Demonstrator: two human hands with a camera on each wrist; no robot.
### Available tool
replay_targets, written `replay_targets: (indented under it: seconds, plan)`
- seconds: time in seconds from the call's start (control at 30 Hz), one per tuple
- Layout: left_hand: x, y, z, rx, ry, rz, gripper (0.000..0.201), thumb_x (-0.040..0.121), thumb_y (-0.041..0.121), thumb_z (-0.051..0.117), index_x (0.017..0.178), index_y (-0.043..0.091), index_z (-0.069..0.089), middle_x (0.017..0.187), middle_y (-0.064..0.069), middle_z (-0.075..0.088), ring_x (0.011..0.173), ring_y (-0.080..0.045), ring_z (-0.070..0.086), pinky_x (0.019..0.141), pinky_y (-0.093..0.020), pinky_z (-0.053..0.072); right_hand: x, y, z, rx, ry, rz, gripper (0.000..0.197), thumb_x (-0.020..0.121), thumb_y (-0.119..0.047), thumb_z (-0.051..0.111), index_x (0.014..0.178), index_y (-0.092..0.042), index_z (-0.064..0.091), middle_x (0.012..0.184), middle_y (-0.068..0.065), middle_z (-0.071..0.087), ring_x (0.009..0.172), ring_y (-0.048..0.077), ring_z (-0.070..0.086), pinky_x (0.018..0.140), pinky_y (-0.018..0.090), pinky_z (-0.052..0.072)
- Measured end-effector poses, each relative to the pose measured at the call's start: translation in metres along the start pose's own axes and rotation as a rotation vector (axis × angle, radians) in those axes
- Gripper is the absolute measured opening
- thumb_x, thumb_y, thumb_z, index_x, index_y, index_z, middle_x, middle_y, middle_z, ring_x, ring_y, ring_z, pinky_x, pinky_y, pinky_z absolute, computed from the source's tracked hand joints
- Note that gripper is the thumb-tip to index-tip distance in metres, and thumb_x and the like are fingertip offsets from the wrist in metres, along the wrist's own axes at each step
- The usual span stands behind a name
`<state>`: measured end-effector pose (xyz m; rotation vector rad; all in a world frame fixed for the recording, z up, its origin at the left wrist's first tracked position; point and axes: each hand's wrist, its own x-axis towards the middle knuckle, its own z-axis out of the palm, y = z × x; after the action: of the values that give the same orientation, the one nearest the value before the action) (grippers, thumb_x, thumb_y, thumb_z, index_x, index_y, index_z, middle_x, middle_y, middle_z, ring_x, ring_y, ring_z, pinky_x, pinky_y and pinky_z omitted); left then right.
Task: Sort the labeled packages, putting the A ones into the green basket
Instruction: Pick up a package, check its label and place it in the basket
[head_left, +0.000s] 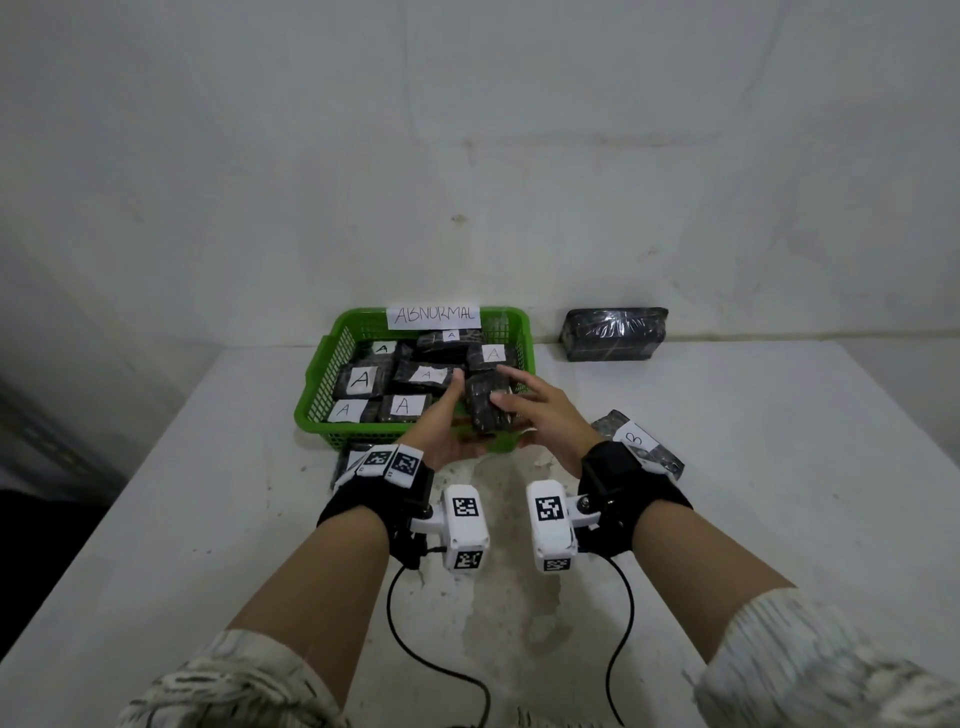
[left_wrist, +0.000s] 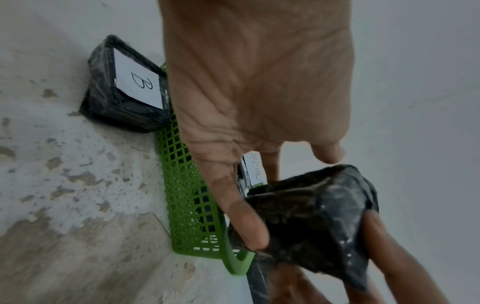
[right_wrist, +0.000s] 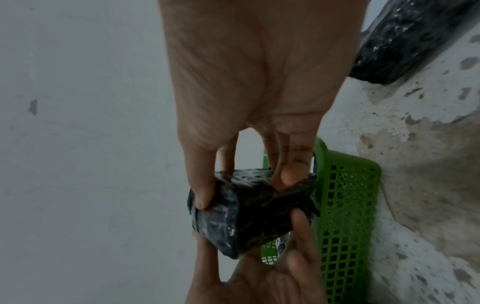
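Note:
The green basket (head_left: 317, 384) carries an "ABNORMAL" sign and holds several black packages labelled A (head_left: 361, 379). Both hands hold one black wrapped package (head_left: 485, 405) just above the basket's front right corner; no label shows on it. My left hand (head_left: 457, 410) grips it from the left and below, thumb pressed on its side (left_wrist: 249, 226). My right hand (head_left: 511, 389) pinches it from the right, thumb on one face and fingertips (right_wrist: 288, 174) on the other. The same package (right_wrist: 249, 214) fills the middle of the right wrist view.
A package labelled B (head_left: 636, 441) lies right of the basket, under my right wrist. Another B package (left_wrist: 137, 88) lies against the basket's front left corner. A bigger black bundle (head_left: 613, 333) stands at the table's back right against the wall.

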<state>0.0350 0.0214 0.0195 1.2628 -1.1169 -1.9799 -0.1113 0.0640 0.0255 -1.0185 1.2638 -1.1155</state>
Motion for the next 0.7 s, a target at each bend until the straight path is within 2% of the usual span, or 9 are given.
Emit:
replay_targets:
  seconds: [0.07,0.13,0.17,0.23,0.37,0.43,0.53,0.6,0.7]
  plan:
    - [-0.0010,-0.0020,-0.0012,0.039,-0.032,-0.015,0.064,0.092,0.062,0.025,0.118,0.012,0.057,0.108,-0.014,0.066,0.086,-0.026,0.070,0.053,-0.025,0.054,0.0035,0.0010,0.0001,0.020,0.052,-0.009,0.037,0.088,-0.023,0.067,0.123,-0.023,0.059,0.115,0.019,0.065,0.074,0.019,0.064,0.065,0.032,0.052]
    - [-0.0031,-0.0037,0.0000,0.089,-0.050,-0.032,0.070,0.088,0.066,0.031,0.129,0.013,0.052,0.122,-0.015,0.063,0.107,-0.034,0.063,0.066,-0.030,0.055,0.0055,0.0022,0.0008,0.006,0.071,-0.026,0.034,0.088,-0.022,0.067,0.120,-0.017,0.059,0.116,0.020,0.065,0.079,0.022,0.064,0.068,0.034,0.053]
    - [-0.0033,-0.0040,0.0007,0.099,-0.050,-0.035,0.069,0.087,0.066,0.034,0.131,0.014,0.051,0.124,-0.015,0.062,0.110,-0.036,0.061,0.072,-0.032,0.054,0.0062,0.0026,0.0011,-0.009,0.078,-0.035,0.033,0.088,-0.022,0.067,0.119,-0.016,0.059,0.116,0.020,0.065,0.077,0.020,0.063,0.067,0.033,0.052]
    - [-0.0046,-0.0029,0.0023,0.099,-0.053,-0.022,0.063,0.088,0.061,0.042,0.131,0.015,0.050,0.122,-0.015,0.064,0.107,-0.036,0.063,0.075,-0.034,0.054,0.0060,0.0025,0.0004,-0.031,0.077,-0.035,0.034,0.088,-0.023,0.066,0.120,-0.015,0.059,0.114,0.021,0.065,0.072,0.018,0.061,0.065,0.031,0.051]
    - [-0.0044,-0.0006,0.0038,0.057,-0.014,0.029,0.052,0.091,0.046,0.051,0.132,0.015,0.045,0.122,-0.014,0.062,0.095,-0.030,0.067,0.067,-0.034,0.057,0.0028,0.0015,-0.0031,0.011,-0.011,0.005,0.039,0.088,-0.013,0.066,0.126,-0.015,0.057,0.108,0.021,0.067,0.079,0.030,0.063,0.062,0.034,0.053]
    - [-0.0036,0.0007,0.0053,0.013,0.018,0.045,0.046,0.093,0.039,0.049,0.130,0.012,0.047,0.124,-0.014,0.059,0.094,-0.028,0.065,0.068,-0.036,0.060,0.0011,0.0013,-0.0022,0.011,-0.041,0.009,0.045,0.085,-0.006,0.067,0.127,-0.017,0.056,0.099,0.014,0.067,0.076,0.024,0.064,0.065,0.034,0.052]
    - [-0.0061,0.0012,0.0062,-0.032,0.013,0.044,0.038,0.095,0.032,0.046,0.127,0.010,0.049,0.119,-0.016,0.058,0.091,-0.027,0.064,0.066,-0.035,0.060,0.0021,0.0017,0.0006,-0.021,-0.033,0.001,0.053,0.083,-0.001,0.068,0.132,-0.015,0.053,0.091,0.008,0.066,0.066,0.013,0.063,0.058,0.026,0.051]
    - [-0.0064,0.0001,0.0034,-0.019,0.000,0.036,0.042,0.094,0.031,0.048,0.130,0.008,0.047,0.120,-0.019,0.058,0.088,-0.027,0.065,0.063,-0.033,0.059,0.0038,0.0015,0.0006,-0.034,-0.019,0.001,0.053,0.083,-0.001,0.067,0.132,-0.015,0.053,0.089,0.006,0.067,0.066,0.011,0.062,0.057,0.024,0.051]
    - [-0.0060,-0.0022,-0.0005,0.042,-0.006,0.028,0.048,0.093,0.034,0.049,0.134,0.009,0.043,0.124,-0.021,0.056,0.086,-0.029,0.065,0.068,-0.032,0.059,0.0032,-0.0002,-0.0007,-0.049,-0.042,0.000,0.054,0.084,-0.008,0.069,0.134,-0.017,0.053,0.092,0.005,0.068,0.073,0.013,0.064,0.063,0.026,0.053]
